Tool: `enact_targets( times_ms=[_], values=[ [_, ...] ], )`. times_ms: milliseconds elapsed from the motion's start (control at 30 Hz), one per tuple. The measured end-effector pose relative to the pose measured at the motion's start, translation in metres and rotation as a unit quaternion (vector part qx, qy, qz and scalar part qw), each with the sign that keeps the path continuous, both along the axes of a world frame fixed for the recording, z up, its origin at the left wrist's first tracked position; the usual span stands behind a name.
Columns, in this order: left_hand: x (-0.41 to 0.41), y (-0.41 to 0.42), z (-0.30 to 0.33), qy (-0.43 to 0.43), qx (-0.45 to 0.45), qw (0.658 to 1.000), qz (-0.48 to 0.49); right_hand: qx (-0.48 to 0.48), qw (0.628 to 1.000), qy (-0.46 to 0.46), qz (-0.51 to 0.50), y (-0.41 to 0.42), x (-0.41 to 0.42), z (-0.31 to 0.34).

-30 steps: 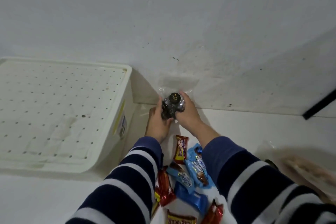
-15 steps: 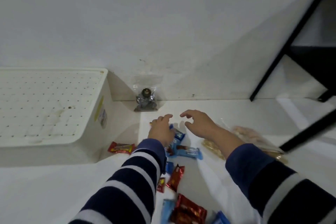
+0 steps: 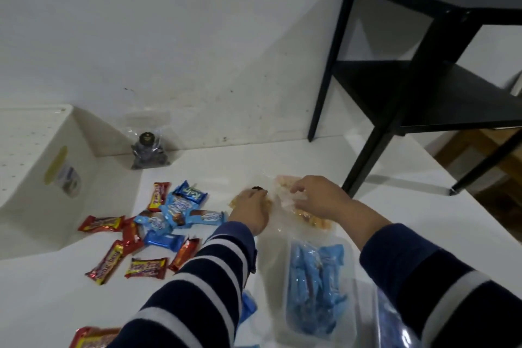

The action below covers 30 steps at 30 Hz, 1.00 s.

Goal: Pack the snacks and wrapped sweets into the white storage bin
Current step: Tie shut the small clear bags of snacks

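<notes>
Hands: we see our left hand [image 3: 250,210] and right hand [image 3: 316,199] both gripping a clear bag of orange snacks [image 3: 310,219] on the white bench [image 3: 381,206].
Sweets: red and blue wrapped sweets [image 3: 158,223] lie scattered left of our hands.
Bin: the white storage bin [image 3: 42,172] stands at far left, by the wall.
Dark bag: a clear bag of dark sweets [image 3: 148,150] leans upright against the wall.
Near us: a clear bag of blue wrappers [image 3: 316,285] lies between our sleeves.
Right: a black shelf unit [image 3: 423,87].
</notes>
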<state>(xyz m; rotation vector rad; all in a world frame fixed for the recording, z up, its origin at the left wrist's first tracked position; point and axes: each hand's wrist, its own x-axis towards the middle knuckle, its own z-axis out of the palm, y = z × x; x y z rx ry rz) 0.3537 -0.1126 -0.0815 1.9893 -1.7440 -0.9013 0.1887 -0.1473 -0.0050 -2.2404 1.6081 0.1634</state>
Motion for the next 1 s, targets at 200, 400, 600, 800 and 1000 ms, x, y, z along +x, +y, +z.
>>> enact_targets(
  times_ms=[200, 400, 600, 800, 1000],
  values=[
    [-0.011, 0.007, -0.024, -0.037, 0.003, 0.999, 0.010, -0.108, 0.994, 0.037, 0.001, -0.004, -0.012, -0.033],
    [-0.008, 0.007, -0.019, -0.030, 0.003, 0.999, 0.020, -0.227, 0.973, -0.034, -0.014, -0.019, -0.005, -0.009],
    [-0.011, 0.007, 0.017, 0.094, -0.092, 0.985, 0.115, -0.133, 0.965, -0.223, 0.026, -0.022, 0.010, 0.038],
    [-0.004, 0.025, 0.045, 0.154, -0.094, 0.972, 0.151, -0.070, 0.933, -0.353, 0.000, -0.006, 0.034, 0.048],
    [0.025, 0.068, 0.013, 0.149, -0.017, 0.974, 0.168, 0.009, 0.981, -0.191, 0.012, 0.006, 0.047, 0.032]
  ],
)
